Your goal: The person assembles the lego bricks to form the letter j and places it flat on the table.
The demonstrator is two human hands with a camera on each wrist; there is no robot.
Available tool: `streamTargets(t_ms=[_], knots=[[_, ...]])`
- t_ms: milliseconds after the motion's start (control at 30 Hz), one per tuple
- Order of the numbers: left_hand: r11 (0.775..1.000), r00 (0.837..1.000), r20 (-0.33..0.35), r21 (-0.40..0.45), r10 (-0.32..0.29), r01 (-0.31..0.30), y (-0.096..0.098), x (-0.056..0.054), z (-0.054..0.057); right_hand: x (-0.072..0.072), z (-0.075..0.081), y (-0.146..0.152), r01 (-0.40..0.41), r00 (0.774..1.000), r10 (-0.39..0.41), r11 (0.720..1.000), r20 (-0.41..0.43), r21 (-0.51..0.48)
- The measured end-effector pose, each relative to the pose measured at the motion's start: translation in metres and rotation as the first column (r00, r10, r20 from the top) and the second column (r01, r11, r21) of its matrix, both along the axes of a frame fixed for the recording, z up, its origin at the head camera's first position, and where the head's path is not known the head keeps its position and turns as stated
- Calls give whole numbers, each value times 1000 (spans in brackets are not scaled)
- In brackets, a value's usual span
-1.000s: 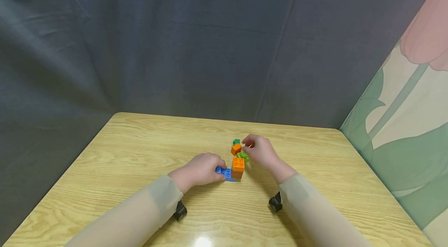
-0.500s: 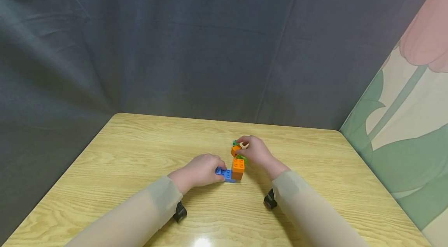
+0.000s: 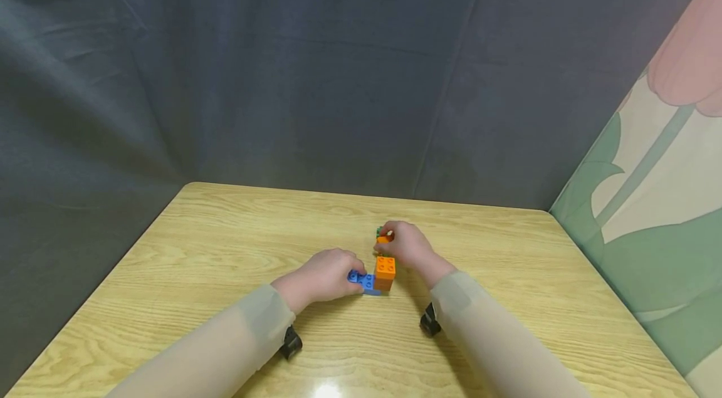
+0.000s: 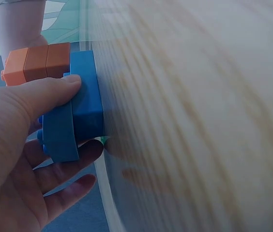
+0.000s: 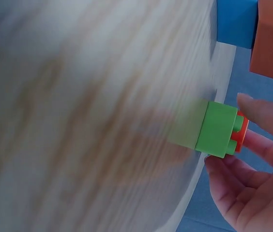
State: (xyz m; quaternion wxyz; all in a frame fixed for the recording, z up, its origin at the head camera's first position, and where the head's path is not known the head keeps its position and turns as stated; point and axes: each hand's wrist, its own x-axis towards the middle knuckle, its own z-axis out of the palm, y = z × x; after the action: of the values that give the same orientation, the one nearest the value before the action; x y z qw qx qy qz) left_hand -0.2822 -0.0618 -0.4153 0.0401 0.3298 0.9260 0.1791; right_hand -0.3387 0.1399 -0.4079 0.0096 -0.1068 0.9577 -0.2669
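On the counter [image 3: 237, 222], left grip [image 3: 324, 274] clasps blue bricks [image 4: 87, 96], long axis crosswise, orange stack [image 3: 385, 268] at right end. Just beyond that stack, right grip [image 3: 410, 247] brackets a small orange brick [image 3: 384, 239]; pinched or not, can't tell.

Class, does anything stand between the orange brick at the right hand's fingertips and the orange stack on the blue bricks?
Yes: the light green brick, just a sliver in the head view, and the thumb of the right hand show between the orange brick and the stack. That green brick seems low enough to clear.
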Motion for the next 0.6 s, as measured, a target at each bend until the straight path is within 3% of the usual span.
streamTargets(t_ms=[300,600], knots=[[1000,1000,2,-1,0,0,0,0,1,2,4,1,26,1000,-26,1000,15,-17],[1000,1000,-4,-9,-6,6,0,0,0,6,8,3,29,999,-31,993,-14,-111]])
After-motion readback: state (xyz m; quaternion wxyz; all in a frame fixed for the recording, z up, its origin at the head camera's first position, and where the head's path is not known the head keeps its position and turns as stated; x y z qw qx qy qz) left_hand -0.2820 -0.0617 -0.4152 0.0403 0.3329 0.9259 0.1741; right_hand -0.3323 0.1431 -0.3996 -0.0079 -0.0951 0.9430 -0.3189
